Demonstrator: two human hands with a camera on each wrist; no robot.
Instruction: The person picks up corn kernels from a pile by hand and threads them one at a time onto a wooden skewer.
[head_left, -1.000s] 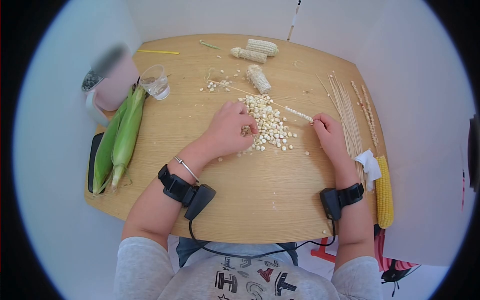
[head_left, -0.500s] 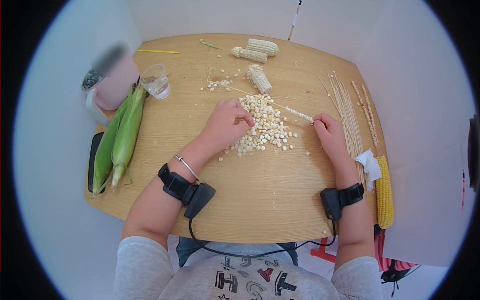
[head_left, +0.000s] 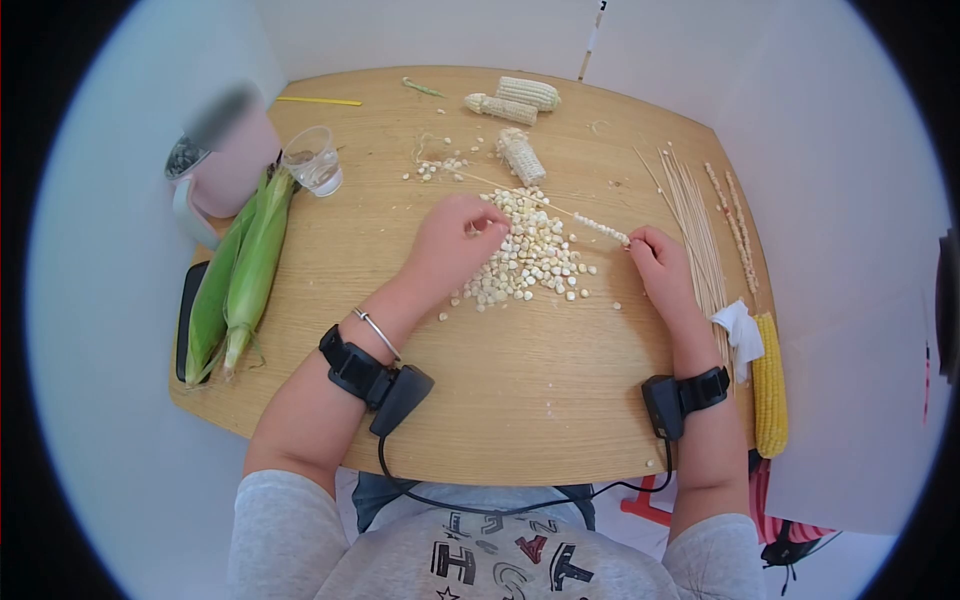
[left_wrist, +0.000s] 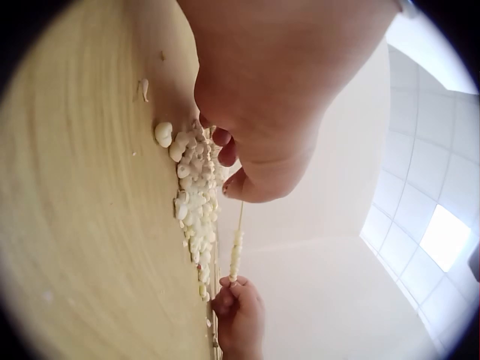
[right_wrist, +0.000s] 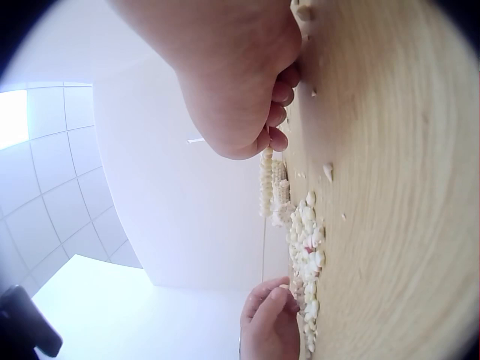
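Observation:
In the head view, the right hand pinches the right end of a thin skewer that slants up to the left above a pile of pale corn kernels. Threaded kernels sit in a row beside that hand's fingertips. At the pile's left edge is the left hand, thumb and forefinger brought together. The right wrist view shows a pale kernel at the left fingertips, and the bare skewer reaching down near them.
Corn cobs lie behind the pile. To the left are husked ears, a clear cup and a pink mug. Loose skewers, two threaded skewers, a tissue and a yellow cob lie right.
The left hand has drawn back slightly from the pile to its left edge, its thumb and forefinger closing together. The right hand holds the skewer almost still.

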